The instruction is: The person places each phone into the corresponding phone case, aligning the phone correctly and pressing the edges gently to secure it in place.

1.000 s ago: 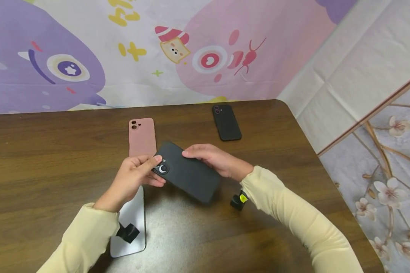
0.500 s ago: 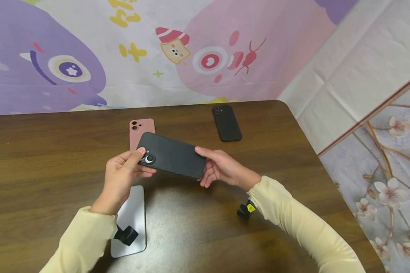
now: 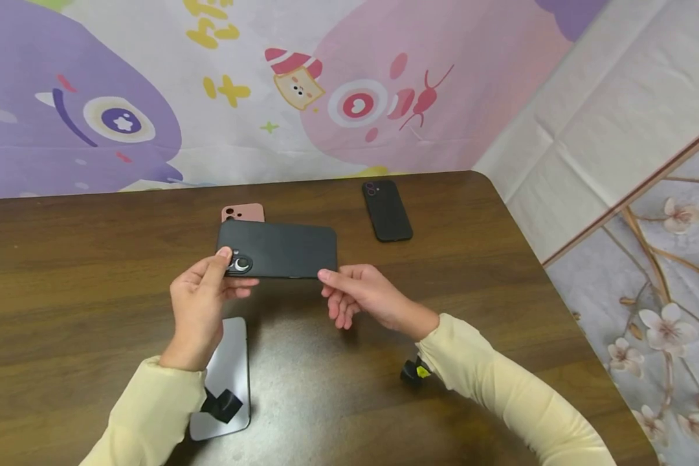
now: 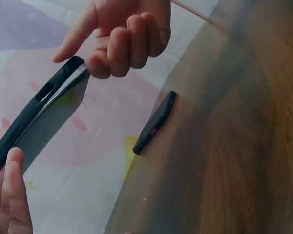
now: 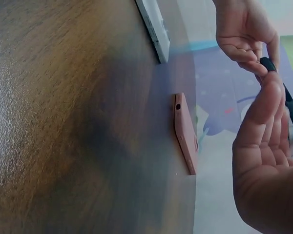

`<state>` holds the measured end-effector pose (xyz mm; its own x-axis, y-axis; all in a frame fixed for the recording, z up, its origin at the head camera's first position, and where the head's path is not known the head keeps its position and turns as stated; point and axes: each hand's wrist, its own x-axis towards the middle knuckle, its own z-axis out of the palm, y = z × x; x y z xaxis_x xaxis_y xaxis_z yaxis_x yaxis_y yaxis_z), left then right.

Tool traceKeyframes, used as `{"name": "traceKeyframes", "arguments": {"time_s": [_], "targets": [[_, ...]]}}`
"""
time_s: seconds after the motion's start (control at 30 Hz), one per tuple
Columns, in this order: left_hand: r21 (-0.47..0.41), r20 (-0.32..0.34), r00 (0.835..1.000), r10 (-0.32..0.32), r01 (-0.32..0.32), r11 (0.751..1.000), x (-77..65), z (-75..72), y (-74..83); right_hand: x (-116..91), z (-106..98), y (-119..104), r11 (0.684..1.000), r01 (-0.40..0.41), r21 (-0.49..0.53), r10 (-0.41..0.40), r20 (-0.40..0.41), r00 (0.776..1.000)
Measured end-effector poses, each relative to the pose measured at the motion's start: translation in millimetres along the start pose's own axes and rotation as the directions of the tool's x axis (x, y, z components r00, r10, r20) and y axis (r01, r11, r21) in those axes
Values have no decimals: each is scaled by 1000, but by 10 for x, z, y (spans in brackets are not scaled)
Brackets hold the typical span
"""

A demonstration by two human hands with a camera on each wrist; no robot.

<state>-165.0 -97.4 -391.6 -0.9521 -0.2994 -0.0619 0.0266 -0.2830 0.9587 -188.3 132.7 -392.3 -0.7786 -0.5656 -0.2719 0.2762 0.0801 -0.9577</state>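
Observation:
Both hands hold a phone in a dark case point(image 3: 285, 249) above the table, back up, long side level across the head view. My left hand point(image 3: 200, 304) grips its left end, thumb beside the silver-ringed camera cutout and fingers underneath. At the near right corner, my right hand point(image 3: 364, 294) pinches the case between thumb and curled fingers. In the left wrist view, the case edge point(image 4: 44, 92) stands slightly off the glossy phone point(image 4: 58, 122) toward the right hand. Behind the dark case lies a pink phone case point(image 3: 247, 212), partly hidden by it.
On the wooden table point(image 3: 338, 401) a silver-grey slab with rounded corners point(image 3: 233, 362) lies under the left wrist. A black phone case point(image 3: 387, 210) lies at the back right. A cartoon-printed cloth point(image 3: 227, 136) hangs behind the table.
The cased phone has moved left and turned until level, covering more of the pink case. My right hand has shifted from its far long edge to the near right corner.

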Motion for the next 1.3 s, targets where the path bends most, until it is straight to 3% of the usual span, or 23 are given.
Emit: {"name": "traceKeyframes", "arguments": {"time_s": [0.2,0.47,0.77,0.9,1.03,1.3], "targets": [[-22,-15,1000,-11,11,1000,-22,26,-35,2,53,-5,997,66,-25,-68,-77,995],[-25,-2,999,-33,33,999,-50,57,-63,15,90,-30,987,157,20,-151,-181,972],[-51,-1,1000,-6,6,999,-91,69,-72,16,114,-8,981,188,53,-170,-243,955],[-68,-7,1000,-30,30,997,-100,73,-94,19,133,-9,976,205,68,-180,-270,946],[-90,-12,999,-31,30,996,-109,78,-95,15,137,-27,973,223,55,-202,-258,945],[-104,-1,999,-32,32,994,-113,55,-70,22,111,-36,977,202,61,-191,-150,970]]}}
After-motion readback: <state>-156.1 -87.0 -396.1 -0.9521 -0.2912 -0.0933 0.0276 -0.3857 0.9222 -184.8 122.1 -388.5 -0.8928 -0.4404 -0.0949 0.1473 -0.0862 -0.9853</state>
